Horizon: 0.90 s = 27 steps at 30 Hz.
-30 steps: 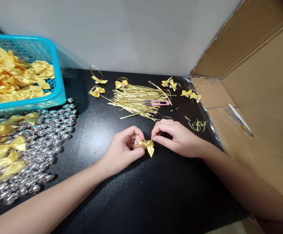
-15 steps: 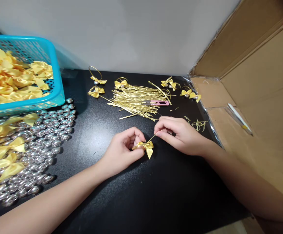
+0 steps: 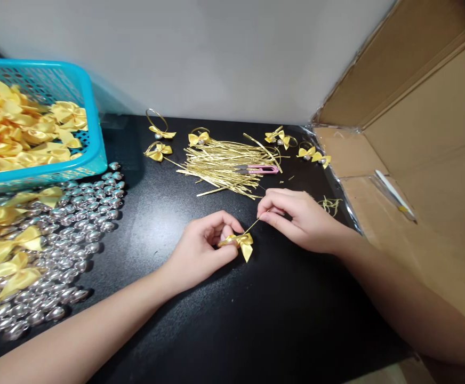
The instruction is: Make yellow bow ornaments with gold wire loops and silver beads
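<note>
On the left, yellow bows (image 3: 12, 128) are held in a blue basket (image 3: 91, 112); in front of it, silver beads (image 3: 92, 205) are spread on the black table (image 3: 216, 330), overlaid partly by loose bows (image 3: 14, 266). At the middle, a gold-tied bow (image 3: 246, 246) is gripped at its left end between the thumb and fingers of the left hand (image 3: 206, 248). Behind, gold strips (image 3: 224, 160) are heaped, with pink-handled snips (image 3: 262, 169) laid on top. From the bow, a thin gold strand (image 3: 251, 226) is stretched up rightward, its far end pinched by the right hand (image 3: 292, 216). Beyond, curled trimmings (image 3: 331, 205) are partly hidden by that hand.
</note>
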Available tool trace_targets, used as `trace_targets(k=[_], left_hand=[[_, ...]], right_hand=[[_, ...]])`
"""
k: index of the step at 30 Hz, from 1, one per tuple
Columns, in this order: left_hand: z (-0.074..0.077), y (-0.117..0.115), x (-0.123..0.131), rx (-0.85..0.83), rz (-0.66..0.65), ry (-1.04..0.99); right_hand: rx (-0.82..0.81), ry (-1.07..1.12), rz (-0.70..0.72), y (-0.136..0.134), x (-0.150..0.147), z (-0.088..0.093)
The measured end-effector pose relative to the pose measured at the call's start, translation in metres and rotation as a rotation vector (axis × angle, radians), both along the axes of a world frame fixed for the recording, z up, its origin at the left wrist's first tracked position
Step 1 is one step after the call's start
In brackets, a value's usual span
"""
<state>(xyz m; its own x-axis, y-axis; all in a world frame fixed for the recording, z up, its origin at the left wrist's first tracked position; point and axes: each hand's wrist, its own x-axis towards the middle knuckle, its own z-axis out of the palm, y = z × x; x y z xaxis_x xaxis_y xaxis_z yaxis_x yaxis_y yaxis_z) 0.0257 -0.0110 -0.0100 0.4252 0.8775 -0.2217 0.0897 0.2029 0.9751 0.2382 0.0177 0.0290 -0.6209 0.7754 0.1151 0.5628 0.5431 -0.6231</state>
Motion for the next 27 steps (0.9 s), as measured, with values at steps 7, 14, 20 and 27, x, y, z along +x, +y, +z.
trace_targets(k=[7,14,20,27], left_hand=[[0.001,0.0,0.0,-0.004,-0.01,0.015],[0.002,0.0,0.0,-0.02,-0.034,0.056],[0.004,0.001,0.0,0.005,-0.027,0.09],[0.001,0.001,0.0,0.024,-0.033,0.079]], right_hand=[[0.045,-0.021,-0.016,0.005,0.004,-0.004],[0.179,-0.146,-0.195,0.031,0.038,0.001],[0.21,-0.204,-0.294,0.047,0.062,-0.008],[0.236,-0.28,-0.271,0.05,0.063,-0.03]])
